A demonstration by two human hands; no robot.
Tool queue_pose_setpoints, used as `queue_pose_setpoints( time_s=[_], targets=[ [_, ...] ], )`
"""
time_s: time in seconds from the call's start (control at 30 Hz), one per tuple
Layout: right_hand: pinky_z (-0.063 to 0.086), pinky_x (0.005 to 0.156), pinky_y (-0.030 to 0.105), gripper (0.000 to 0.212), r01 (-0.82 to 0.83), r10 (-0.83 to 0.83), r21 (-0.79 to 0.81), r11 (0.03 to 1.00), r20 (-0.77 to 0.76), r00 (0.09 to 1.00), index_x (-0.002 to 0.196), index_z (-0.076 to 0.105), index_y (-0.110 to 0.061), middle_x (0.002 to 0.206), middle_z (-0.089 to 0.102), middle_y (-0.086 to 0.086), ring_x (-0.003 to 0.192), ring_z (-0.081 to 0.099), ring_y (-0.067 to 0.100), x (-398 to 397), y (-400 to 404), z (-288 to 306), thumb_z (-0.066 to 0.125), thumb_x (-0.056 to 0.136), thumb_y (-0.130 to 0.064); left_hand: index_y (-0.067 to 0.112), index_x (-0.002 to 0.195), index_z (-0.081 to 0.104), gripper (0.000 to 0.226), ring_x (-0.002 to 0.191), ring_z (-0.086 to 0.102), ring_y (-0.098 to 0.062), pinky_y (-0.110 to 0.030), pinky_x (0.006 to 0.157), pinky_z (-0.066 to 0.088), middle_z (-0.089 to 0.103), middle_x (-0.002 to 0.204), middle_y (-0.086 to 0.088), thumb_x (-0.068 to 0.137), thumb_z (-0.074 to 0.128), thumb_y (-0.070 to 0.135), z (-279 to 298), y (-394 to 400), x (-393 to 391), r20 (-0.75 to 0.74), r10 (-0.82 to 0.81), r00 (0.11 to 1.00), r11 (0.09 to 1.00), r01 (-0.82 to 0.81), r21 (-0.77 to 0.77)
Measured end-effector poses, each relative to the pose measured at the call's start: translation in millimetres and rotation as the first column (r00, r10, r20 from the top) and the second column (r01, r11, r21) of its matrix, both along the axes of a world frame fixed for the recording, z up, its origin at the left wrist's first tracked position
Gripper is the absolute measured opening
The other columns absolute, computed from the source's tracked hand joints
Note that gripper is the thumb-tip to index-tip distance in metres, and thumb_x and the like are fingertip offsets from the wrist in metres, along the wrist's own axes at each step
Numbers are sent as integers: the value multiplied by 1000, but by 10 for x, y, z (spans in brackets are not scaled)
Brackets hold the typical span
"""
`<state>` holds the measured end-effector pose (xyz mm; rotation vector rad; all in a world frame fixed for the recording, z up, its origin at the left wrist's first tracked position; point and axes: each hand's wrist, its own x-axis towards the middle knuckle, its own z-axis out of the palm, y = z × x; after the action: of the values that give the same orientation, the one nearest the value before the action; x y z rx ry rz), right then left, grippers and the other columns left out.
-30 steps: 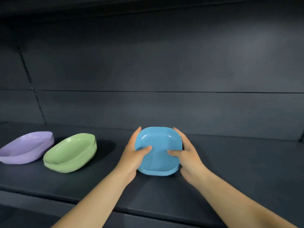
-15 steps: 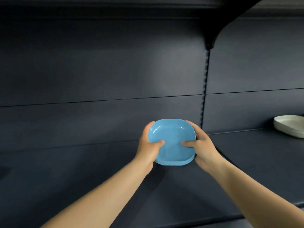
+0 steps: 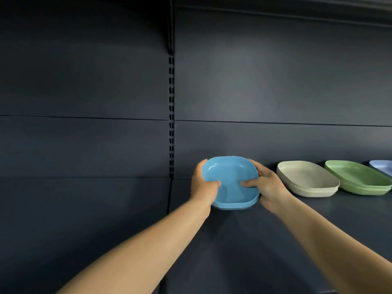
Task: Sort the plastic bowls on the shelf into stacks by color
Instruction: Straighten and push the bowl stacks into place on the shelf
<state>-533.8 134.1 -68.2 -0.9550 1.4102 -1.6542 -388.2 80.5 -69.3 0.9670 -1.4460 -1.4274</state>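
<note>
grip: left hand (image 3: 204,184) and right hand (image 3: 268,185) clasp blue bowl stack (image 3: 230,183)
risk: tilted stack, bowls may slide apart

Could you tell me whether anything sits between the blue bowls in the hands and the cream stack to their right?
Nothing visible does. The blue bowls, held by the left hand and right hand, are separated from the cream stack only by bare shelf.
</note>
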Motion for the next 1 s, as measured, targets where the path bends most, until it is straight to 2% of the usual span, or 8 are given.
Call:
queue_pose_setpoints(
  time_s=[0.17, 0.3, 0.4, 0.5, 0.6, 0.77, 0.87, 1.0],
  targets=[
    [52, 84, 40, 62, -16, 14, 69, 997, 20, 1000, 116, 64, -17, 106, 70, 9, 100, 63, 31, -585, -118, -66, 51, 72, 25, 29, 132, 44, 59, 94, 49, -9, -21, 77, 38, 51, 98, 16, 86, 49, -8, -51, -53, -575, 6, 43, 999, 998, -43, 56],
    [51, 86, 41, 63, -29, 25, 118, 993, 36, 999, 119, 62, -13, 104, 69, 10, 100, 61, 32, -937, -294, -145, 51, 71, 26, 26, 132, 45, 59, 100, 50, -12, -22, 82, 40, 55, 112, 9, 85, 53, -8, -163, -230, -913, 62, 29, 998, 998, -32, 58],
    [53, 82, 36, 63, -104, 100, 118, 988, 38, 994, 122, 60, -13, 111, 68, 12, 104, 62, 31, -1108, -386, -280, 53, 72, 25, 27, 119, 49, 54, 88, 52, -5, -15, 67, 42, 55, 96, 16, 81, 55, -11, -253, -382, -1022, 83, 25, 996, 999, -27, 29],
    [53, 77, 29, 63, -158, 158, 95, 983, 10, 987, 120, 60, -17, 112, 69, 7, 104, 64, 25, -1194, -432, -346, 56, 72, 23, 28, 111, 49, 52, 86, 52, -4, -16, 65, 42, 56, 97, 12, 78, 60, -11, -312, -529, -1040, 111, 14, 994, 1000, -16, 22],
    [53, 78, 29, 63, -166, 167, 98, 981, 2, 986, 119, 60, -18, 111, 69, 6, 102, 64, 22, -1225, -470, -366, 56, 72, 23, 29, 117, 50, 57, 96, 54, -10, -19, 69, 44, 58, 107, 9, 78, 63, -10, -361, -612, -1044, 122, 8, 992, 999, -13, 38],
    [53, 83, 31, 63, -135, 143, 120, 984, -61, 988, 122, 59, -17, 112, 69, 5, 104, 64, 22, -1247, -486, -379, 60, 72, 22, 31, 137, 40, 70, 114, 50, -13, -26, 92, 43, 52, 127, 8, 82, 61, -8, -396, -642, -1057, 165, -33, 986, 999, 32, 10],
    [53, 86, 34, 65, -101, 115, 136, 986, -101, 988, 124, 57, -16, 113, 67, 5, 105, 63, 23, -1259, -503, -385, 63, 70, 20, 30, 137, 40, 68, 113, 51, -12, -25, 90, 42, 52, 127, 8, 83, 60, -6, -408, -656, -1065, 172, -42, 984, 999, 43, -3],
    [53, 83, 32, 63, -75, 100, 153, 985, -158, 982, 122, 57, -18, 112, 67, 4, 103, 63, 21, -1271, -508, -370, 64, 71, 19, 31, 136, 40, 66, 113, 50, -12, -25, 91, 42, 51, 126, 9, 83, 61, -4, -418, -665, -1067, 186, -51, 981, 999, 53, -6]
  ],
)
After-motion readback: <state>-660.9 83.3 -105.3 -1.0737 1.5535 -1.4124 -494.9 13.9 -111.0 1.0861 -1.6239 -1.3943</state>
